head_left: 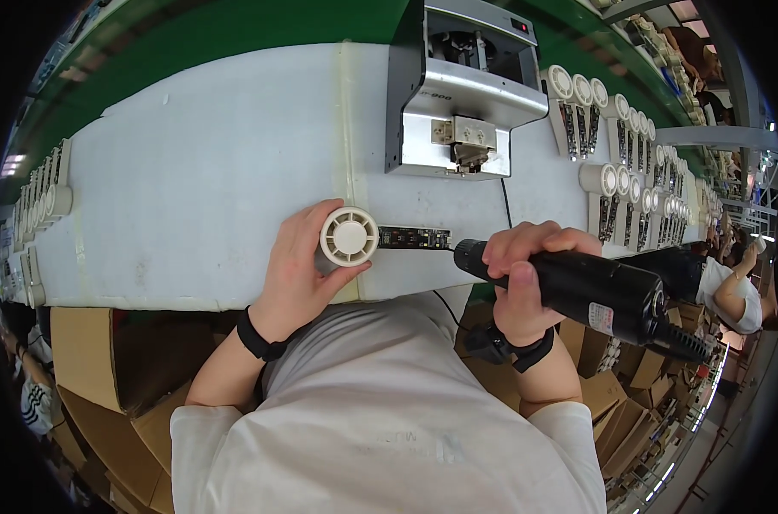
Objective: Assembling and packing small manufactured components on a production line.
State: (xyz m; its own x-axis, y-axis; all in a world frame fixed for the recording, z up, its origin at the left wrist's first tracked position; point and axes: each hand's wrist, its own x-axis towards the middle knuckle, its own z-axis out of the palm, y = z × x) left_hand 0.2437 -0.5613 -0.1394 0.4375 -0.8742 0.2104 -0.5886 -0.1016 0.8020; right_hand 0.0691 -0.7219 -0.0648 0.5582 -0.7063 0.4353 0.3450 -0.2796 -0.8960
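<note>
At the near edge of the white tabletop (218, 171), the left hand (299, 274) grasps a cream round ribbed part (349, 236) with attached dark circuit strip (415, 237); the right hand (526, 274) clenches a black electric screwdriver (577, 287).

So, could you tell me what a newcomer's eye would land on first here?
Probably the black electric screwdriver in the right hand, its tip pointing at a narrow circuit strip. The left hand grips the round cream part joined to that strip, on the white bench below a grey machine.
</note>
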